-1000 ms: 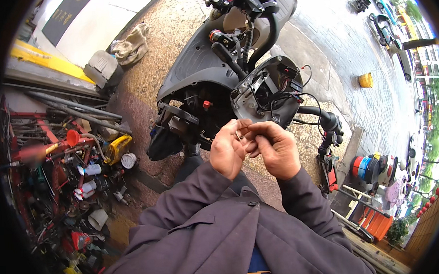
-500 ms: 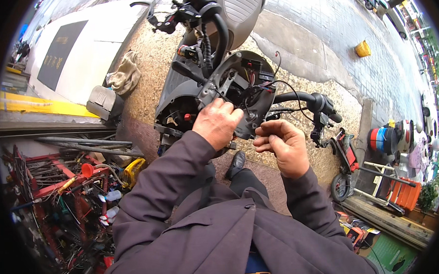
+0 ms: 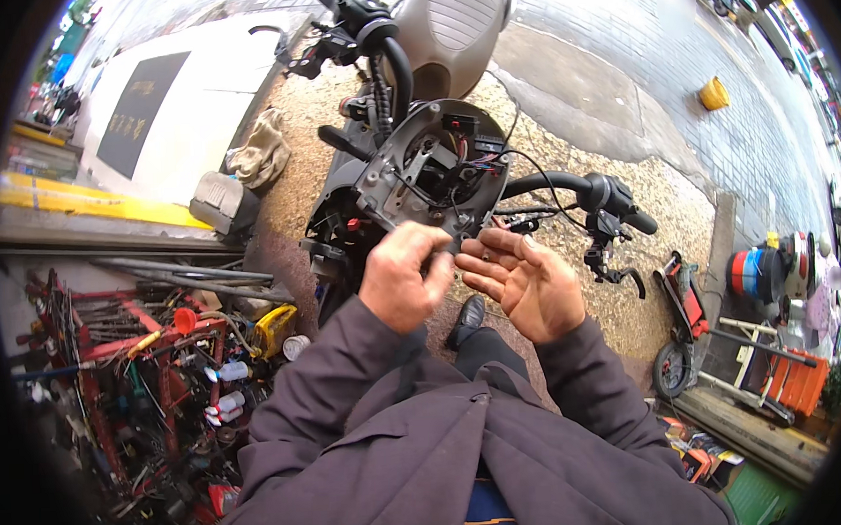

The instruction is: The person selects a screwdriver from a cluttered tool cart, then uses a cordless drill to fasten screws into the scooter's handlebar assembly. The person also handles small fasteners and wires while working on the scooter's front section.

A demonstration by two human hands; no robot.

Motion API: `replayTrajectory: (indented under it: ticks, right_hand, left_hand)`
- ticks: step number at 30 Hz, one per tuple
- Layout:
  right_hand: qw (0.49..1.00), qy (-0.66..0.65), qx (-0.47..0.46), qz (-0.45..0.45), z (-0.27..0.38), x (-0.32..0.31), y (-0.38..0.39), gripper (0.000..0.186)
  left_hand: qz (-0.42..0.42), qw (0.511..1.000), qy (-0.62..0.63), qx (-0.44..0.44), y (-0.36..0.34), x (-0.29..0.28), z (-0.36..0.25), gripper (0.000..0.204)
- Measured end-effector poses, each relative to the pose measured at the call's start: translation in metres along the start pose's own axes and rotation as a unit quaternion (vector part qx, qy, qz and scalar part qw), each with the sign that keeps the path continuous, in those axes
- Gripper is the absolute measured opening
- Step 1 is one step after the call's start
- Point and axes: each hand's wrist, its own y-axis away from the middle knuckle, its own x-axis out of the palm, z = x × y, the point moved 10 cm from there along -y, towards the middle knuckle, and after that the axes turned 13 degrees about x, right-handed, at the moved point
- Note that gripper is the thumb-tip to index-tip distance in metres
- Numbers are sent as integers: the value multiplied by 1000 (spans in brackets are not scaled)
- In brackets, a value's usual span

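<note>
Before me stands a scooter's front end with its dark front housing (image 3: 380,197) uncovered, wires and connectors (image 3: 477,152) showing inside. My left hand (image 3: 404,274) is just below the housing, its fingers loosely curled and its thumb apart from the forefinger. I see nothing held between them. Close beside it, my right hand (image 3: 527,286) lies palm up with the fingers stretched toward the left hand. A tiny dark speck shows on its fingers, too small to name. The right handlebar (image 3: 558,183) with its brake lever reaches out beyond my right hand.
To the left is a red rack (image 3: 132,317) crowded with tools, tubes, bottles and a red funnel (image 3: 186,320). A grey block (image 3: 219,201) and a cloth (image 3: 264,152) lie near the housing. At right stand a small red scooter (image 3: 678,308) and an orange crate (image 3: 794,387); a yellow bucket (image 3: 713,93) is farther off.
My left hand has come off the housing and down, toward the right hand. The right hand has turned its palm up and its fingers have straightened. The view has shifted slightly.
</note>
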Motion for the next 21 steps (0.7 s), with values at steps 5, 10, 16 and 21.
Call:
replayTrajectory:
  ticks: [5, 10, 16, 21]
  right_hand:
    - [998, 23, 58, 13, -45, -3, -6, 56]
    - [988, 90, 122, 13, -85, 1, -4, 56]
    - [981, 130, 142, 17, -110, 21, -4, 57]
    - [953, 270, 134, -1, -140, 30, -10, 44]
  left_hand:
    - [-29, 997, -31, -69, 41, 9, -18, 22]
    - [-28, 993, -92, -70, 75, 7, -26, 13]
    - [-64, 990, -100, -77, 101, -18, -25, 9]
    - [-165, 962, 52, -212, 155, -59, -1, 3]
